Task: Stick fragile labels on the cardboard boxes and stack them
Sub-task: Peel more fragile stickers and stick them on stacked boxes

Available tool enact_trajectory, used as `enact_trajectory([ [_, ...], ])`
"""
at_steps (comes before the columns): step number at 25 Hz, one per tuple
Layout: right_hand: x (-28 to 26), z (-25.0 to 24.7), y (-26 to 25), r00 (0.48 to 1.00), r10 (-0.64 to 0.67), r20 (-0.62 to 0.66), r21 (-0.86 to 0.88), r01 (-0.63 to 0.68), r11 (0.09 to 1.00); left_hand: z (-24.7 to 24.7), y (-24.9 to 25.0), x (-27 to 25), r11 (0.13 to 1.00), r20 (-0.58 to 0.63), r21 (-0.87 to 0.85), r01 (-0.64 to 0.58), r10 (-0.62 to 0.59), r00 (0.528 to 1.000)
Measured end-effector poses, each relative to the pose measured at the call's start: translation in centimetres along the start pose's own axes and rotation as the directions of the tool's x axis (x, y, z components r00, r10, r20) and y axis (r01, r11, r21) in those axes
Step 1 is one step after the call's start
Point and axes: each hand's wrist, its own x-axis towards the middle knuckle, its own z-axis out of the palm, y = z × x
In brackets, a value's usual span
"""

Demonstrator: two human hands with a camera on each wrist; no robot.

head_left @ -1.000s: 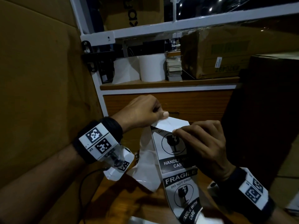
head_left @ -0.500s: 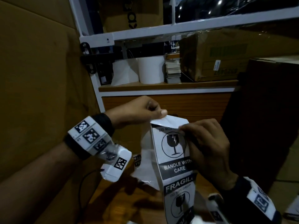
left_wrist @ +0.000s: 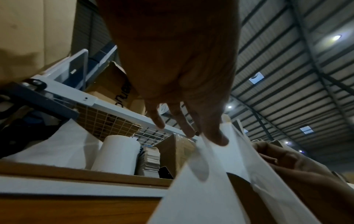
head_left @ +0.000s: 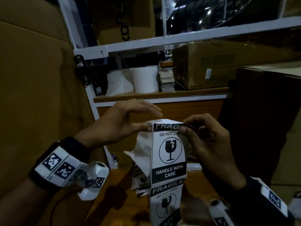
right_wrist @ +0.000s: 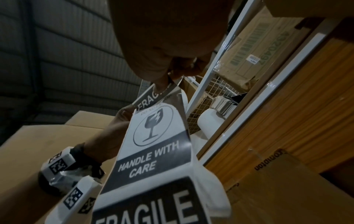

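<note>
Head view: a tall cardboard box (head_left: 32, 95) stands at the left; the label strip (head_left: 169, 154) hangs in the air between both hands, light and floppy, likely best taken by a peeled corner. Right hand (head_left: 210, 144) pinches its top corner; left hand (head_left: 123, 121), fingers straight, touches the backing edge

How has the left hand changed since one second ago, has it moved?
Yes. The left hand has opened its fingers and risen nearer the wooden shelf edge; its thumb touches the label strip.
</note>
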Motion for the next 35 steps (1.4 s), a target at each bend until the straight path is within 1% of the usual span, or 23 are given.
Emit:
enact_trajectory([
  [2, 0.1, -0.1, -0.8, 0.995, 0.100, 0.029, 0.131, -0.103, 0.986, 0.4, 0.1, 0.3, 0.990, -0.098, 0.084, -0.113, 0.121, 0.988],
  [4, 0.2, -0.2, -1.6, 0.965, 0.255, 0.055, 0.289, -0.260, 0.921, 0.3, 0.2, 0.4, 0.973, -0.173, 0.165, -0.163, 0.191, 0.966],
  [5, 0.3, -0.2, -1.7, 0.947, 0.317, 0.055, 0.338, -0.316, 0.886, 0.3, 0.3, 0.5, 0.955, -0.186, 0.229, -0.189, 0.234, 0.954],
  [6, 0.4, -0.3, -1.6, 0.931, 0.363, 0.044, 0.347, -0.355, 0.868, 0.4, 0.6, 0.4, 0.934, -0.181, 0.291, -0.209, 0.269, 0.946],
  [7, 0.6, -0.4, -1.4, 0.919, 0.394, 0.012, 0.316, -0.377, 0.871, 0.5, 0.7, 0.4, 0.917, -0.175, 0.337, -0.214, 0.284, 0.943],
  [8, 0.9, -0.6, -1.2, 0.912, 0.408, -0.034, 0.252, -0.387, 0.887, 0.4, 0.9, 0.5, 0.911, -0.178, 0.362, -0.197, 0.275, 0.945],
  [9, 1.1, -0.8, -1.1, 0.915, 0.394, -0.081, 0.169, -0.377, 0.911, 0.3, 1.0, 0.4, 0.915, -0.192, 0.368, -0.165, 0.248, 0.950],
  [10, 1.3, -1.3, -1.2, 0.930, 0.347, -0.118, 0.075, -0.340, 0.937, 0.2, 1.0, 0.3, 0.916, -0.202, 0.379, -0.136, 0.225, 0.953],
  [11, 1.4, -1.7, -1.2, 0.957, 0.257, -0.138, -0.029, -0.263, 0.964, 0.1, 0.8, 0.1, 0.911, -0.200, 0.397, -0.117, 0.210, 0.957],
  [12, 1.6, -1.9, -1.4, 0.982, 0.131, -0.132, -0.141, -0.150, 0.979, 0.1, 0.7, 0.0, 0.903, -0.183, 0.415, -0.111, 0.202, 0.962],
  [13, 1.8, -2.0, -1.5, 0.995, -0.002, -0.096, -0.250, -0.022, 0.968, 0.0, 0.6, -0.1, 0.899, -0.156, 0.424, -0.113, 0.195, 0.968],
  [14, 2.2, -1.9, -1.9, 0.993, -0.113, -0.032, -0.328, 0.096, 0.940, 0.0, 0.7, -0.1, 0.900, -0.135, 0.421, -0.113, 0.185, 0.973],
  [15, 2.6, -1.6, -2.2, 0.982, -0.187, 0.033, -0.369, 0.186, 0.911, 0.0, 0.8, -0.1, 0.903, -0.125, 0.415, -0.110, 0.176, 0.976],
  [16, 3.0, -1.3, -2.6, 0.969, -0.229, 0.089, -0.378, 0.246, 0.893, 0.0, 1.0, 0.0, 0.904, -0.126, 0.414, -0.106, 0.173, 0.977],
  [19, 3.9, -0.4, -3.2, 0.925, -0.323, 0.200, -0.400, 0.378, 0.835, 0.1, 1.8, 0.2, 0.902, -0.142, 0.422, -0.091, 0.166, 0.976],
  [21, 3.9, -0.1, -3.3, 0.896, -0.376, 0.237, -0.426, 0.444, 0.789, 0.0, 2.1, 0.3, 0.904, -0.151, 0.420, -0.082, 0.159, 0.976],
  [23, 3.8, 0.1, -3.3, 0.880, -0.400, 0.256, -0.435, 0.474, 0.765, -0.1, 2.3, 0.2, 0.909, -0.165, 0.412, -0.066, 0.145, 0.976],
  [24, 3.9, 0.2, -3.3, 0.882, -0.396, 0.255, -0.435, 0.471, 0.768, -0.2, 2.4, 0.1, 0.911, -0.167, 0.407, -0.063, 0.142, 0.976],
  [27, 4.0, 0.4, -3.1, 0.916, -0.352, 0.190, -0.402, 0.400, 0.824, 0.0, 2.6, -0.2, 0.900, -0.154, 0.428, -0.079, 0.159, 0.975],
  [29, 4.0, 0.4, -3.2, 0.934, -0.329, 0.141, -0.372, 0.358, 0.857, 0.1, 2.5, -0.3, 0.868, -0.150, 0.486, -0.102, 0.198, 0.969],
  [32, 3.8, 0.4, -3.4, 0.931, -0.357, 0.079, -0.345, 0.362, 0.866, 0.2, 2.1, -0.5, 0.802, -0.173, 0.584, -0.127, 0.276, 0.946],
  [35, 3.4, 0.5, -3.4, 0.915, -0.404, 0.011, -0.305, 0.388, 0.870, 0.1, 1.4, -0.9, 0.802, -0.254, 0.587, -0.112, 0.313, 0.915],
])
